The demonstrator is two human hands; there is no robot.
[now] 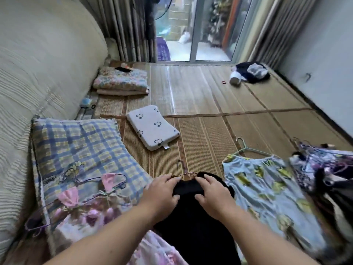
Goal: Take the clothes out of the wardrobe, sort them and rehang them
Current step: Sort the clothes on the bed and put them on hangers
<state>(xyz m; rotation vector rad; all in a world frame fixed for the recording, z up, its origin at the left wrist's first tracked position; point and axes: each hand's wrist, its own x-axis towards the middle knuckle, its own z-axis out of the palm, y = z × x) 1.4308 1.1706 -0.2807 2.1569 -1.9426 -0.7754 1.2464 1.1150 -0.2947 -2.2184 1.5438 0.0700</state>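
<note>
Head view: a black cloth garment (191, 226) lies flat on the woven straw mat (200, 131), where it can be sorted. The left hand (162, 190) and right hand (214, 192) pinch its collar with curled fingers clamped on the fabric, probably to work its thin wire hanger (188, 173). A pale blue dress with yellow print (267, 190) lies just beside it on the right, apparently set aside.
</note>
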